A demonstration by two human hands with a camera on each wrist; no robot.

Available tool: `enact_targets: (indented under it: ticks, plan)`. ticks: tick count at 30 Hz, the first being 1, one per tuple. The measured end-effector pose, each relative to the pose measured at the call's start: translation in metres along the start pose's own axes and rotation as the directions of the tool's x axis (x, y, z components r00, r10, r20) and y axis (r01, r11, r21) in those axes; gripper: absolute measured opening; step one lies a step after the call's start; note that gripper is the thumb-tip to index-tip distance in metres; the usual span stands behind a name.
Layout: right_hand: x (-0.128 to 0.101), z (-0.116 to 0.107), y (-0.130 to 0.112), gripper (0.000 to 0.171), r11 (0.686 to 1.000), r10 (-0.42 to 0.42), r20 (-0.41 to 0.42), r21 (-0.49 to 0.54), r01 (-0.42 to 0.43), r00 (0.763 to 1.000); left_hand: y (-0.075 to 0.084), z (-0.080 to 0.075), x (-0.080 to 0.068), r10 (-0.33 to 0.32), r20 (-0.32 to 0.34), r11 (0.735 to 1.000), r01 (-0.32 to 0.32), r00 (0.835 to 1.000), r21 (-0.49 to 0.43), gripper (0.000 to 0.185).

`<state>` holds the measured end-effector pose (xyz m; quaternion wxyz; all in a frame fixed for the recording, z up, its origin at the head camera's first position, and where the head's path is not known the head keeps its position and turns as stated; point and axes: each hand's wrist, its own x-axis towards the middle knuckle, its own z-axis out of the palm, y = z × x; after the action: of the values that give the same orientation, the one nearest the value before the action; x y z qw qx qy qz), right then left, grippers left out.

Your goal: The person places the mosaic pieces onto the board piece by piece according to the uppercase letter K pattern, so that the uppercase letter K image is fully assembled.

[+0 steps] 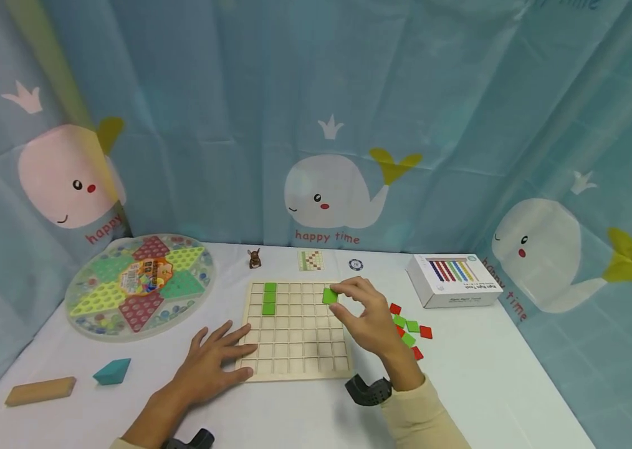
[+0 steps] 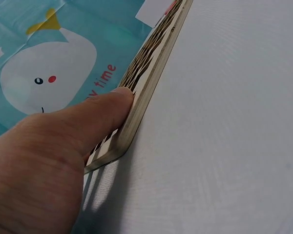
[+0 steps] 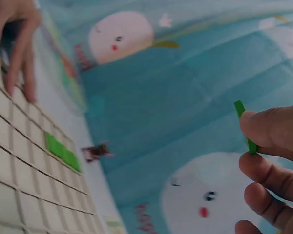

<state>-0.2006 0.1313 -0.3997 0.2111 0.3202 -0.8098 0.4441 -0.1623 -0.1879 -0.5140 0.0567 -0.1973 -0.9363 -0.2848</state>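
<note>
A green tile (image 1: 330, 295) pinched in the right hand (image 1: 369, 318), over the far right of the gridded board (image 1: 305, 337), with the left hand (image 1: 209, 368) at the board's left edge.
The right thumb and fingertips close on the tile's faces, and the right wrist view shows it held in the air; the left fingers are spread and nearly straight, touching the board but grasping nothing. The pinch looks light, so a slip could drop the tile askew across the grid's ridges. A sideways push from the left hand might slide the board and unsettle three green tiles (image 1: 268, 298) beyond its fingertips. Loose red and green tiles (image 1: 412, 327) lie just right of the right wrist, where a careless sweep could scatter them.
</note>
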Motion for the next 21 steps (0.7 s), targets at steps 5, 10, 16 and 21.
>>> enact_targets:
  ticks: [5, 10, 16, 21]
  plan:
    - [0.007, 0.036, 0.015, 0.027, 0.999, 0.03, 0.062, 0.025, -0.031, 0.998, 0.0, -0.001, 0.0, 0.007, 0.001, 1.0, -0.007, 1.0, -0.002, 0.047]
    - [0.008, 0.07, 0.024, 0.026, 0.992, 0.111, 0.125, 0.04, -0.117, 0.986, -0.001, -0.001, -0.001, 0.022, -0.018, 1.0, -0.022, 1.0, -0.005, 0.046]
    - [0.005, 0.106, 0.033, 0.024, 0.979, 0.198, 0.199, 0.006, -0.203, 0.96, -0.002, -0.001, -0.002, 0.044, -0.043, 0.999, -0.044, 0.998, 0.006, 0.044]
    - [0.0, 0.126, 0.04, 0.025, 0.977, 0.214, 0.236, -0.032, -0.212, 0.948, -0.003, 0.001, -0.002, 0.039, -0.021, 0.999, -0.039, 0.999, 0.023, 0.045]
